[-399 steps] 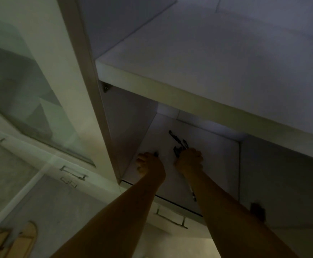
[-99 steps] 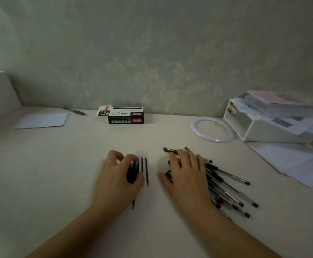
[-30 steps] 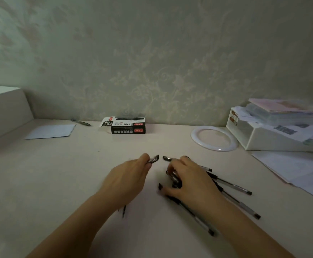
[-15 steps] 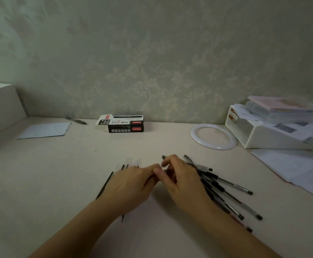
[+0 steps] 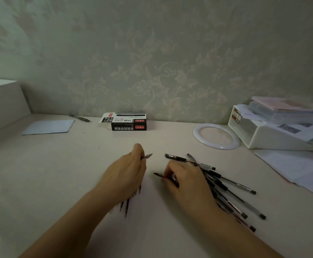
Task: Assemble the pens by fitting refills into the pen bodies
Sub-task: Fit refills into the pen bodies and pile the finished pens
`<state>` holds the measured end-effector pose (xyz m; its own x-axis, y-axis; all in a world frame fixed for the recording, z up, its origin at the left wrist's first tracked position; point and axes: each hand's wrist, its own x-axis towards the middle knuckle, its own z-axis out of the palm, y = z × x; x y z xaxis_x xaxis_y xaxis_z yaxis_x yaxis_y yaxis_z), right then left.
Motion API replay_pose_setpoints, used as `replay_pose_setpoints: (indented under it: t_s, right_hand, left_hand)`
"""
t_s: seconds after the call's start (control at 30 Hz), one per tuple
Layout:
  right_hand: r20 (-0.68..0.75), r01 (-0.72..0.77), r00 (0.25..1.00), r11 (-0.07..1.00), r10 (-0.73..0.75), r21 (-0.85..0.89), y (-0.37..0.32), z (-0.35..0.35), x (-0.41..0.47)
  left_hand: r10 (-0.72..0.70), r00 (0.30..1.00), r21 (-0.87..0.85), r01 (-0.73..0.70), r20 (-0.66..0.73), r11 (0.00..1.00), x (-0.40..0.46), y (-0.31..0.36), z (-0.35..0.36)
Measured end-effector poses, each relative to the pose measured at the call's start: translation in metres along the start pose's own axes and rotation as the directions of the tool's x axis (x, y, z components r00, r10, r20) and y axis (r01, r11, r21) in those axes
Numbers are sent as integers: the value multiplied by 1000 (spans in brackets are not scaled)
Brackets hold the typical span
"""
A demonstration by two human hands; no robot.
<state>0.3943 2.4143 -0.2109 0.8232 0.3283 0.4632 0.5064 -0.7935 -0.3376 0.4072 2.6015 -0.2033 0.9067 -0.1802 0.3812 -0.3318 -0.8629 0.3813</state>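
My left hand [image 5: 126, 175] grips a bundle of thin refills [image 5: 126, 206]. Their dark lower ends stick out blurred below the palm, and a grey pointed end [image 5: 148, 156] shows past the thumb. My right hand [image 5: 187, 180] lies on the left edge of a pile of clear pens with black caps [image 5: 228, 185]. Its fingers pinch one pen [image 5: 158, 174], whose dark end points left toward the other hand. The rest of that pen is hidden under the hand. A gap of bare desk separates the two hands.
A black and white pen box [image 5: 127, 121] stands at the wall. A white ring [image 5: 216, 135], a white tray of papers [image 5: 275, 135] and loose sheets [image 5: 297, 168] lie at the right. A sheet [image 5: 48, 127] and a lone pen [image 5: 80, 118] lie at the back left.
The hands, which met at the centre half a second ago, have drawn apart. The left hand rose with the refills; the right hand shifted onto the pile's edge with a pen.
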Motion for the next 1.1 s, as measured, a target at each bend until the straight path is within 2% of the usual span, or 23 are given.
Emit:
replay_pose_setpoints:
  t_s: [0.1,0.23,0.3,0.37,0.47,0.57,0.67,0.8,0.93,1.1]
  right_hand:
    - [80,38,996,991,-28,-131,-2,2,0]
    - [102,35,995,991,-22,-131,2,1,2]
    - [68,44,997,994,-37,-102,4,3,2]
    - [-31,34,999,999,-35,-42,7,4,2]
    - [-128,-35,991,996,46,88,10,3,4]
    - [-46,-105,992,978,115,178,13,2,6]
    - [6,-46,999,988,45,145,16,0,6]
    - [-19,3,1000,984,0,176,20,-3,8]
    - [-3,41,999,963,-41,265,23,-10,9]
    - [-7,11,1000,957,-10,290,24,-12,9]
  left_hand:
    - [48,998,55,-51,49,997,-1,4,3]
    - [60,997,58,-64,55,996,1,9,0]
    - [56,996,50,-59,66,997,0,12,-1]
    - [76,994,37,-79,78,996,0,16,-1]
    - [122,990,-5,-122,74,993,-2,18,-2]
    - [176,983,-45,-174,48,984,-3,19,-1]
    - [215,976,-74,-212,31,974,-4,20,0]
    - [238,971,-49,-237,35,970,-4,21,-1]
    - [206,971,-67,-199,118,978,-2,21,-3]
    - [182,970,-43,-177,160,983,-1,19,3]
